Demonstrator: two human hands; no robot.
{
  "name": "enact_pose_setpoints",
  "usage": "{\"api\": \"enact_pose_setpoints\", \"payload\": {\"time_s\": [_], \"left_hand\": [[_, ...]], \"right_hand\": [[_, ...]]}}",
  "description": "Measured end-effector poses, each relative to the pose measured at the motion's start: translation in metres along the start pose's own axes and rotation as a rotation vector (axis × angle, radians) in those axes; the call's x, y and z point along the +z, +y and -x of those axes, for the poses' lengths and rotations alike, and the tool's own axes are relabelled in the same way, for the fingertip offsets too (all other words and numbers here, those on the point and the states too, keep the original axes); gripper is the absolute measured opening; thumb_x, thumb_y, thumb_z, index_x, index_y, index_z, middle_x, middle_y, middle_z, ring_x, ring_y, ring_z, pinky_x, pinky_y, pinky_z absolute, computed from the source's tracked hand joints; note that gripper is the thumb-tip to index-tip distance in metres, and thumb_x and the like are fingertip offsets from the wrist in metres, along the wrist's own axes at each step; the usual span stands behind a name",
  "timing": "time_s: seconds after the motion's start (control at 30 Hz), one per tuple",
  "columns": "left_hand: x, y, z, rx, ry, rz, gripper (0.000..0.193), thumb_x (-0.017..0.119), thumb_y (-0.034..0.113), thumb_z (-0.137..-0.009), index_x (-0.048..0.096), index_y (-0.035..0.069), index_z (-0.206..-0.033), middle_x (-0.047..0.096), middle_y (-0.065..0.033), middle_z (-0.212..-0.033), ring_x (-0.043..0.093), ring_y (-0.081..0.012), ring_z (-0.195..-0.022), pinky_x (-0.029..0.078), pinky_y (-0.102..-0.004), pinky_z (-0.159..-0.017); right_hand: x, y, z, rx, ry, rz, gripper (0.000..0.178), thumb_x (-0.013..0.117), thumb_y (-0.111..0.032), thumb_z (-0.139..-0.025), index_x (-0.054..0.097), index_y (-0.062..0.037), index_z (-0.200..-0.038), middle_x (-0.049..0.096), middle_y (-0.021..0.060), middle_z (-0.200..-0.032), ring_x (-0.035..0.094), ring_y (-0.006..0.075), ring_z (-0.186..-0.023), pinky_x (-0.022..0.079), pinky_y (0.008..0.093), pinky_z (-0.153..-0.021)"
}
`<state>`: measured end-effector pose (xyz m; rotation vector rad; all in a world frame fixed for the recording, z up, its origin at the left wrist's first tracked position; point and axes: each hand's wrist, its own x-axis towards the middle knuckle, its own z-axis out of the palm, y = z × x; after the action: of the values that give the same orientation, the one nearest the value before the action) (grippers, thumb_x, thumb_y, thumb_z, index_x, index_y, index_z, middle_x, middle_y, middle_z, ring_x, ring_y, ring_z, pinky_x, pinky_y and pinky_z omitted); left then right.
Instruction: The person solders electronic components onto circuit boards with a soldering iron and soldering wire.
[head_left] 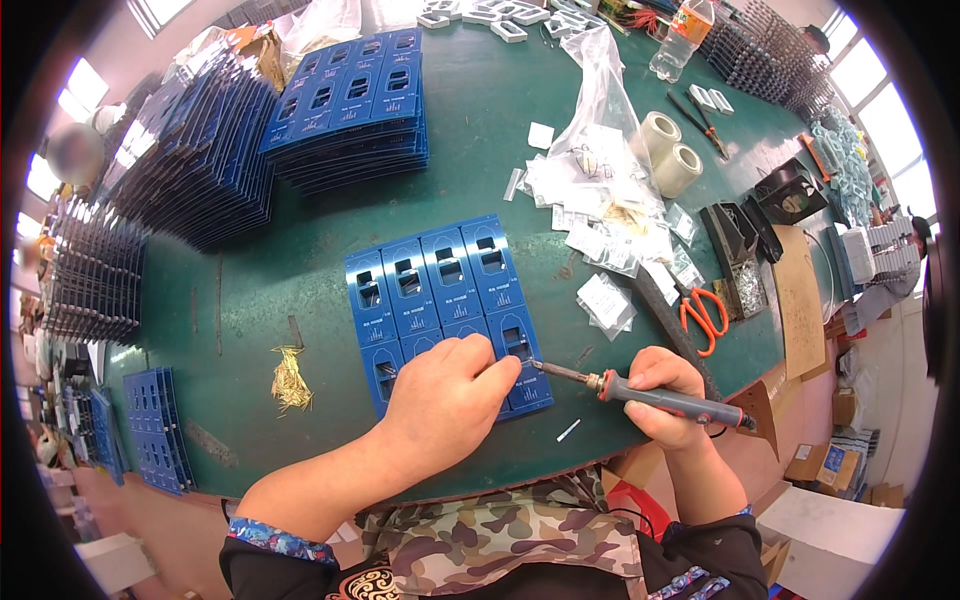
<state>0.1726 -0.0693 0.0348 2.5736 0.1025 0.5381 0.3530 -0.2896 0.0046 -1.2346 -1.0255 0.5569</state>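
A panel of blue circuit boards (420, 318) with dark rectangular openings lies on the green table before me. My right hand (668, 370) is closed round the grey and red handle of a soldering iron (690, 405). Its tip points left, at the lower right board of the panel. My left hand (440, 395) rests over the near edge of the panel, thumb and fingers pinched close to the iron's tip. Whatever the pinch holds is hidden. To the left of that hand sits a small heap of thin gold-coloured pins (291, 380).
Tall stacks of blue panels (345, 100) stand at the far left. Small clear bags (605, 300), tape rolls (678, 170), orange-handled scissors (704, 322) and a dark open box (738, 260) occupy the right side. A plastic bottle (683, 40) stands at the back.
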Motion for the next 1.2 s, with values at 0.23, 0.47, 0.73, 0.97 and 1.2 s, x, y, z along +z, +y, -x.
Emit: {"api": "enact_pose_setpoints", "payload": {"time_s": [0.23,0.47,0.73,0.97,1.2], "left_hand": [[-0.003,-0.001,0.000,-0.019,0.001,0.022,0.015,0.072,0.003,-0.079,0.067,0.005,-0.094,0.057,-0.0081,-0.077,0.059,-0.0271,-0.067,0.048,-0.0374,-0.056],[-0.007,-0.007,-0.007,-0.051,0.043,0.041,0.013,0.069,0.004,-0.081,0.065,0.003,-0.093,0.055,-0.0090,-0.078,0.060,-0.0287,-0.071,0.050,-0.0389,-0.060],[-0.001,-0.009,-0.011,-0.045,0.048,-0.001,0.015,0.072,0.003,-0.080,0.067,0.004,-0.095,0.057,-0.0086,-0.078,0.060,-0.0282,-0.069,0.049,-0.0379,-0.058],[0.001,-0.010,-0.011,-0.055,0.053,-0.007,0.015,0.072,0.003,-0.080,0.067,0.004,-0.094,0.057,-0.0082,-0.078,0.060,-0.0278,-0.069,0.049,-0.0378,-0.057],[0.002,-0.009,-0.012,-0.042,0.057,0.000,0.013,0.072,0.003,-0.080,0.068,0.004,-0.093,0.058,-0.0080,-0.077,0.060,-0.0278,-0.069,0.049,-0.0381,-0.057]], "right_hand": [[0.000,0.005,0.006,0.034,0.157,-0.198,0.023,0.071,0.001,-0.075,0.061,-0.0023,-0.095,0.059,0.0089,-0.084,0.053,0.0151,-0.073,0.041,0.0278,-0.065],[0.005,-0.001,-0.005,0.171,0.220,-0.114,0.021,0.070,0.000,-0.078,0.060,-0.0012,-0.096,0.058,0.0076,-0.088,0.052,0.0135,-0.077,0.041,0.0264,-0.070],[0.008,0.002,-0.012,0.107,0.114,-0.095,0.022,0.071,0.002,-0.078,0.062,-0.0024,-0.097,0.057,0.0058,-0.085,0.051,0.0127,-0.075,0.040,0.0267,-0.068],[0.009,0.003,-0.012,0.103,0.107,-0.064,0.022,0.072,0.002,-0.078,0.062,-0.0025,-0.097,0.058,0.0052,-0.084,0.051,0.0127,-0.075,0.041,0.0266,-0.068],[0.010,0.005,-0.011,0.110,0.113,-0.104,0.022,0.072,0.003,-0.078,0.063,-0.0028,-0.097,0.058,0.0044,-0.084,0.051,0.0123,-0.074,0.041,0.0264,-0.067]]}}
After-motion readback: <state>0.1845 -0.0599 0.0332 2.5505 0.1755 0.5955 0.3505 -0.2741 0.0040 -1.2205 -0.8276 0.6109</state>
